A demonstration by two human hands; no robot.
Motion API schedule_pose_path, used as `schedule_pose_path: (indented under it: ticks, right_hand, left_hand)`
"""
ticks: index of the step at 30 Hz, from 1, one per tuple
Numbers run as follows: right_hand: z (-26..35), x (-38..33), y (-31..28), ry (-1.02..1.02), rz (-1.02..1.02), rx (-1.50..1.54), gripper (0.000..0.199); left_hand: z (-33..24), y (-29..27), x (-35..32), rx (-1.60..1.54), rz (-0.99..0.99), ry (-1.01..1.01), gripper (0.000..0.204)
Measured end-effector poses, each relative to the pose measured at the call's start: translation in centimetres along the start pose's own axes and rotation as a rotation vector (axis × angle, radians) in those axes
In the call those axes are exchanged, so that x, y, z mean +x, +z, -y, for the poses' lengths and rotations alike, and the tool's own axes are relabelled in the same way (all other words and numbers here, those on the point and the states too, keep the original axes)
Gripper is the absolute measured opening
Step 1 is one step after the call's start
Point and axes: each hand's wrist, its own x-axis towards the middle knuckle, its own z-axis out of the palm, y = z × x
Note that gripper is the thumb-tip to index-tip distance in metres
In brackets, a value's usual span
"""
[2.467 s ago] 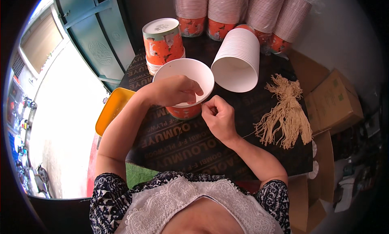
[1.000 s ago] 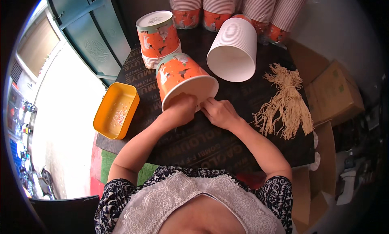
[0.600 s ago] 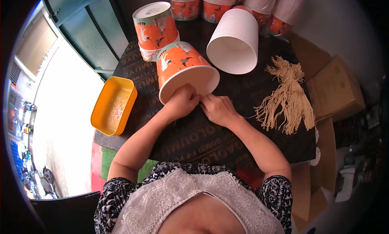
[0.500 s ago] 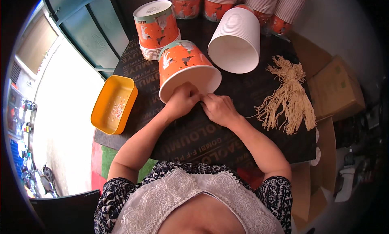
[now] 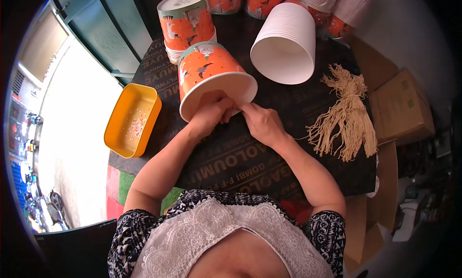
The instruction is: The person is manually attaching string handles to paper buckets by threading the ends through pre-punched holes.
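Observation:
A paper bucket point(image 5: 208, 69), orange with a printed pattern and a white rim, lies tilted on the dark table with its mouth toward me. My left hand point(image 5: 212, 112) reaches into that mouth, fingers curled; whatever they grip is hidden. Beside it, at the rim's near right, my right hand point(image 5: 263, 124) pinches with its fingertips, and the thing pinched is too small to make out. The two hands nearly touch. On the right lies a bundle of cream cotton strings point(image 5: 345, 117), one loose strand stretching toward my right wrist.
A yellow plastic tub point(image 5: 113, 129) with small bits inside stands at left. Behind are an upturned orange bucket on a stack point(image 5: 187, 25), a nested white stack point(image 5: 284, 42) lying on its side, and wrapped stacks point(image 5: 224, 1). A cardboard box point(image 5: 403, 107) sits right of the table point(image 5: 226, 167).
The bucket and both hands have shifted slightly left in the picture. My right hand has turned a little, its fingertips still against the rim near the left hand.

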Motion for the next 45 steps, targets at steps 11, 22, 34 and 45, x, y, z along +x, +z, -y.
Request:
schedule_pose_path:
  ticks: [11, 22, 34, 45]
  right_hand:
    - [1.5, -0.7, -0.4, 0.205, -0.002, -0.078, 0.022]
    - [1.9, -0.4, 0.4, 0.428, -0.089, 0.601, 0.01]
    - [1.9, 0.5, -1.8, 0.84, -0.028, 1.022, 0.015]
    - [10.2, 2.2, -9.1, -0.166, -0.05, 0.53, 0.021]
  left_hand:
    - [1.0, 0.9, 0.6, 0.006, -0.035, -0.026, 0.019]
    - [1.0, 0.8, 0.7, 0.068, -0.021, 0.0, 0.017]
    - [2.1, 1.0, 0.5, 0.371, 0.086, 0.261, 0.013]
    - [4.0, 0.7, 1.4, 0.372, -0.018, 0.324, 0.011]
